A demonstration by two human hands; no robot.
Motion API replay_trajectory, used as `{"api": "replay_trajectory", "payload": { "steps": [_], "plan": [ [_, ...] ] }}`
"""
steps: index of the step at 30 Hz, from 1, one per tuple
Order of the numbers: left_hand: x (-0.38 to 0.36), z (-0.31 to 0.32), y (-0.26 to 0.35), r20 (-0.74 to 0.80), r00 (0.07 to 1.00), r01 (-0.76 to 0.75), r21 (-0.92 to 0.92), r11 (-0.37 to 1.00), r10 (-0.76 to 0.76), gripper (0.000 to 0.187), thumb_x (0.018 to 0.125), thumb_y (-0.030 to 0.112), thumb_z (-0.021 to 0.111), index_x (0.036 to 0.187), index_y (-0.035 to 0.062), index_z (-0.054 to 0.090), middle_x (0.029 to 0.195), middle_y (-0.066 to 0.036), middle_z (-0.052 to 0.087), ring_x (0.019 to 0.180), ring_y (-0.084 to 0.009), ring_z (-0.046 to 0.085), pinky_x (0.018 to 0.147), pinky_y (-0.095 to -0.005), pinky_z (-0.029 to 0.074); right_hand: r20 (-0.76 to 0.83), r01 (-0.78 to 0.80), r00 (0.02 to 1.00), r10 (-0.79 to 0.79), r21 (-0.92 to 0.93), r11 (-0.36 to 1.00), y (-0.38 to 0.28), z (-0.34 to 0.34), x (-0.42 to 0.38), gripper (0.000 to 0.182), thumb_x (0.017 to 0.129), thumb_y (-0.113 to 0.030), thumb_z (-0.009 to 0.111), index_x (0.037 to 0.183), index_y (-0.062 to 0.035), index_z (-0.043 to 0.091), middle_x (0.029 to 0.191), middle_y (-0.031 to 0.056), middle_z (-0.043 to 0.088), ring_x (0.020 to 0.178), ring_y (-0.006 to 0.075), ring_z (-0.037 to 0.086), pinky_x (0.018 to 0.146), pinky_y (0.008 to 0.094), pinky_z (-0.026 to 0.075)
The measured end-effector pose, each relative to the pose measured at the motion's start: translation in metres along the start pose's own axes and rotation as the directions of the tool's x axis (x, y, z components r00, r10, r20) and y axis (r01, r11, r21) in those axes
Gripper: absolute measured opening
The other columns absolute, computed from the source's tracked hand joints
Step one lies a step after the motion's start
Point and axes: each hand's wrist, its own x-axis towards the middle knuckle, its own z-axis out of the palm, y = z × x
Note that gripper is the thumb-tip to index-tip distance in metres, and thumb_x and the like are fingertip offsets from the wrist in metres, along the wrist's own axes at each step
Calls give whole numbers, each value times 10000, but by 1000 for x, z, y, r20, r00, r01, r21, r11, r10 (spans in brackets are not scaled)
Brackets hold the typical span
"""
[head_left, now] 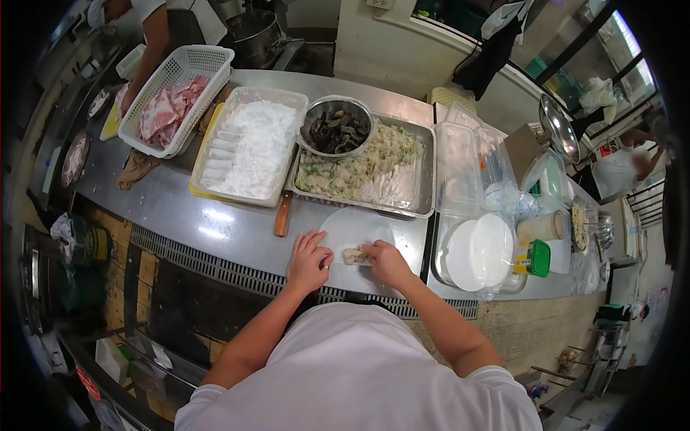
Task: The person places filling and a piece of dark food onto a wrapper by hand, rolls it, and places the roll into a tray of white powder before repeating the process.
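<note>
A thin white round wrapper (pixel 359 221) lies on the steel counter in front of me. On its near part sits a small lump of pale, chunky filling (pixel 353 255). My right hand (pixel 392 264) has its fingers drawn together at the right end of this lump. My left hand (pixel 309 262) rests at the wrapper's left edge, fingers apart, holding nothing. Just beyond, a metal tray (pixel 429 172) holds more filling with green bits. A metal colander (pixel 368 115) of dark pieces stands on that tray. A wooden handle (pixel 283 214) sticks out beside its left corner.
Left of the tray stands a white container (pixel 302 108) with white powder and powdered rolls. Farther left, a white basket (pixel 228 56) holds raw meat. Stacked white wrappers (pixel 478 251) and a green-lidded tub (pixel 535 257) are at right. Another person's arm (pixel 154 47) shows at upper left.
</note>
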Motion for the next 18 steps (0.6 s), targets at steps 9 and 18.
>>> {"api": "replay_trajectory", "payload": {
  "steps": [9, 18],
  "plan": [
    [1, -2, 1, 5, 1000, 9, 2, 1000, -9, 114, 860, 83, 768, 965, 118, 744, 1511, -141, 653, 1507, -403, 508, 1303, -616, 307, -26, -46, 999, 46, -25, 999, -9, 6, 2, 147, 943, -77, 732, 1018, -15, 842, 992, 191, 760, 939, 420, 734, 893, 481, 604],
    [0, -3, 2, -9, 1000, -5, -3, 1000, 5, 116, 857, 83, 763, 965, 117, 737, 1504, -144, 655, 1499, -400, 516, 1301, -614, 311, 67, -174, 981, 180, -94, 980, -15, -7, 4, 231, 893, -82, 740, 1098, 4, 805, 1057, 226, 722, 1022, 432, 711, 941, 505, 594]
  ]
}}
